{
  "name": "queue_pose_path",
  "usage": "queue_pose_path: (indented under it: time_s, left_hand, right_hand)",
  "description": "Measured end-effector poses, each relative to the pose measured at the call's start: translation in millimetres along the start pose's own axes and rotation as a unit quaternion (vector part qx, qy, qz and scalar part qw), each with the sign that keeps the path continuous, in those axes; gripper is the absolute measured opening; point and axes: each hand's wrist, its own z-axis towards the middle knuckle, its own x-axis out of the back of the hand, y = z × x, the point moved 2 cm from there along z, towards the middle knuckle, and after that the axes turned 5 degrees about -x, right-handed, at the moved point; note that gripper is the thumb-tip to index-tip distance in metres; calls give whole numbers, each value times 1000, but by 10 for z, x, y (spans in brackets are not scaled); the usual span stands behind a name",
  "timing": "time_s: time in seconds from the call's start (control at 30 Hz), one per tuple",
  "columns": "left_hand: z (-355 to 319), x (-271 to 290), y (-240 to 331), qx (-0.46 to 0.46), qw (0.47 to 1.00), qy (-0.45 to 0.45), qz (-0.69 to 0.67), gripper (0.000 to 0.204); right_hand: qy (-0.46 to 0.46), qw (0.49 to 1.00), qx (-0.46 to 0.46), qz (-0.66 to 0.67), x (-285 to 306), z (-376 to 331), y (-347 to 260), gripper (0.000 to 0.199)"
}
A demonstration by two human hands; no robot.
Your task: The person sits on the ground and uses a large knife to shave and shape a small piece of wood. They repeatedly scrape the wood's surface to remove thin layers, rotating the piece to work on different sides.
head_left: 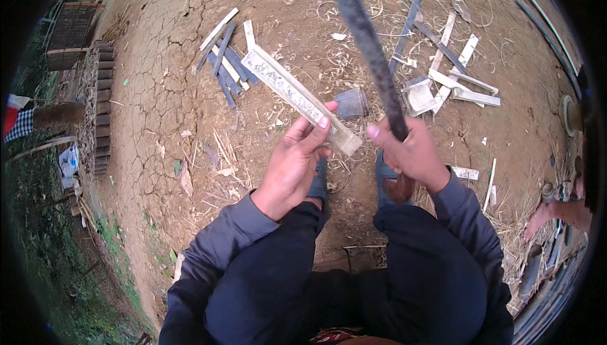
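My left hand (288, 171) grips a split bamboo piece (283, 86) near its lower end, thumb on top. The piece is pale, with grey speckles along its inner face, and slants up to the left. In my right hand (416, 155) is a machete (372, 51), its handle inside the closed fist. The long dark blade points up and away, slightly blurred, to the right of the bamboo and apart from it. Between the hands, a little farther off, a short dark cylindrical block (351, 103) sits on the ground.
Dark and pale strips (227, 67) lie piled at far left; more cut bamboo pieces (446, 60) lie at far right. Shavings cover the cracked dirt. Another person's bare foot (537, 218) rests at the right, near long poles (556, 282). Stacked bamboo lengths (103, 108) line the left.
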Motion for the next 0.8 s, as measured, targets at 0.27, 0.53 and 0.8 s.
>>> queue_pose_path:
  time_s: [0.27, 0.53, 0.8]
  left_hand:
    - [-10, 36, -9, 21, 995, 39, -90, 40]
    - [-13, 45, -14, 169, 955, -121, 212, 36]
    - [55, -61, 236, -354, 566, -19, 744, 39]
  right_hand:
    - [59, 997, 42, -38, -77, -41, 42, 29]
    - [45, 997, -41, 49, 153, 37, 44, 28]
    - [97, 991, 46, -79, 620, 132, -59, 29]
